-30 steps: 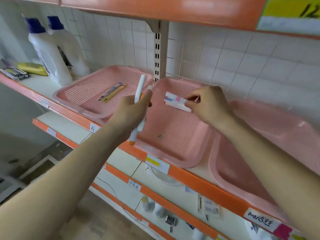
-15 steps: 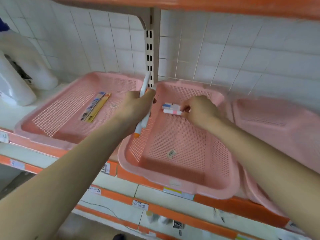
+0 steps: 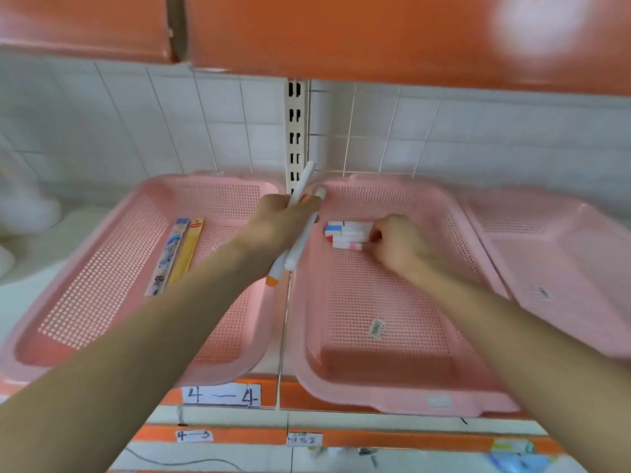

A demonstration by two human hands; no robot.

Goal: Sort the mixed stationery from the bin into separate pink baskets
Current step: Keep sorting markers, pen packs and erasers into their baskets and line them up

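Now | left hand (image 3: 275,225) grips markers (image 3: 297,251) | right hand (image 3: 400,248) pinches erasers (image 3: 348,233) | middle basket (image 3: 386,396)

Pink baskets (image 3: 392,397), floors and walls in a fine square-hole grid. White markers (image 3: 297,252), one orange-capped. White sticks (image 3: 351,233) with blue, red and pink ends. Strips (image 3: 169,254): one blue-white with cartoon print, one yellow. Orange shelves (image 3: 375,35); white tiles (image 3: 478,138); white label (image 3: 221,394), black handwriting.

Right hand (image 3: 397,244) lowered into middle basket (image 3: 392,397); short markers (image 3: 348,233) now on its floor.
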